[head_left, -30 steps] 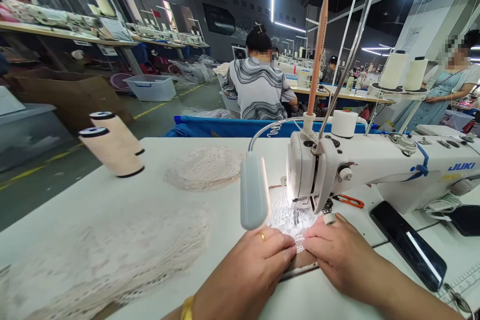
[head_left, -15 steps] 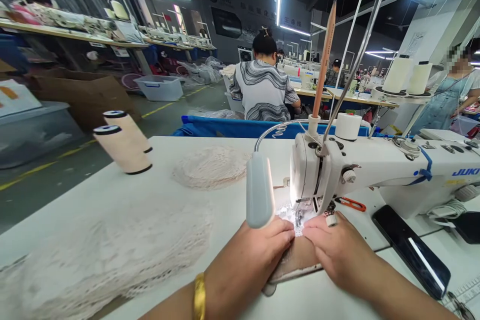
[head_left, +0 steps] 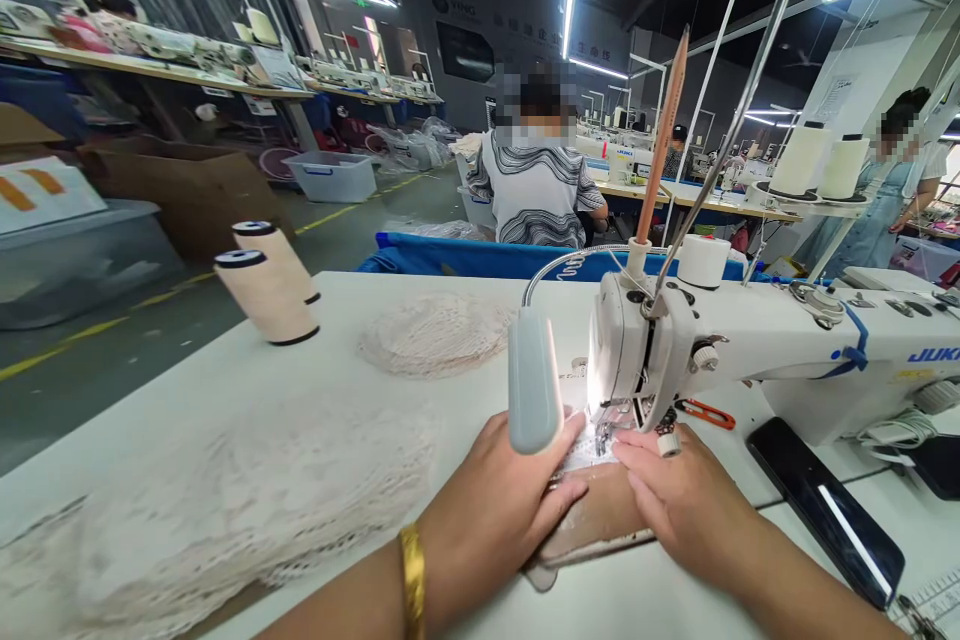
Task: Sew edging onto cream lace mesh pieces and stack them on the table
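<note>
Flanking lace edge [head_left: 587, 461], left hand [head_left: 504, 495] and right hand [head_left: 681, 500] sit apart.

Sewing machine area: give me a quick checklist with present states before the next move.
1. Hands on opposite sides of the presser foot: ok, left hand to its left, right hand to its right.
2. Fingertips safely clear of the foot: cannot tell; the right hand's are very close.
3. White lace at the foot: ok.
4. Lamp lit: ok.
5. Orange snips out of both hands: ok, lying on the table.
6. Needle threaded: cannot tell, too small.
</note>
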A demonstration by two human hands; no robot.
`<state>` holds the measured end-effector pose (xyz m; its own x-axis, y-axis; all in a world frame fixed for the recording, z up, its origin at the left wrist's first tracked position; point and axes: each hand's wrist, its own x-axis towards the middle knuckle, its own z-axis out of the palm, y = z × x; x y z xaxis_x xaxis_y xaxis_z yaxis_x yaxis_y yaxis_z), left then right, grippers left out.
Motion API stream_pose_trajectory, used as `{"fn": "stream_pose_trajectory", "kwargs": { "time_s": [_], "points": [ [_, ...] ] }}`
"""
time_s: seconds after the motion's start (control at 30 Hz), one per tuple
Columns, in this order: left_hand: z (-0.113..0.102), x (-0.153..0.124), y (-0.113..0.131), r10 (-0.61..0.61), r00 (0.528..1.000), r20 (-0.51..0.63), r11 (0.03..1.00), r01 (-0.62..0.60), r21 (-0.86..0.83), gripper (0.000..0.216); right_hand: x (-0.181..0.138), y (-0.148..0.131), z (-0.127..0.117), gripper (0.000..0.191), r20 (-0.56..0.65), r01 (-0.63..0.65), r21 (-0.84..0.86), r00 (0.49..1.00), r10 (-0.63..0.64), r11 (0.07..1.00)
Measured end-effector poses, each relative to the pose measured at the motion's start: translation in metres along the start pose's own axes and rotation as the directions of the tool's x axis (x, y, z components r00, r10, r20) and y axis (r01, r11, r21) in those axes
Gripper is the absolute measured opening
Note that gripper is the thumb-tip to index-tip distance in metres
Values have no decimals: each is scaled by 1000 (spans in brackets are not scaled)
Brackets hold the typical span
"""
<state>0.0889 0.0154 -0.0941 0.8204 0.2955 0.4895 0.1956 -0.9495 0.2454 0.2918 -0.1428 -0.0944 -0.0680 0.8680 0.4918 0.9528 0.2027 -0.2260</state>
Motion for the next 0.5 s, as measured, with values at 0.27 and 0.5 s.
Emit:
{"fn": "stream_pose_trajectory", "kwargs": {
  "time_s": [0.27,0.5],
  "points": [
    [-33,9,21,126,990,60,969,-110,-221,30,2,-10,-5,34,31,140,212,988,-150,967],
    [-20,3,17,134,972,195,980,-101,-172,33,-2,6,-9,22,100,14,-78,995,-6,997]
  ]
}}
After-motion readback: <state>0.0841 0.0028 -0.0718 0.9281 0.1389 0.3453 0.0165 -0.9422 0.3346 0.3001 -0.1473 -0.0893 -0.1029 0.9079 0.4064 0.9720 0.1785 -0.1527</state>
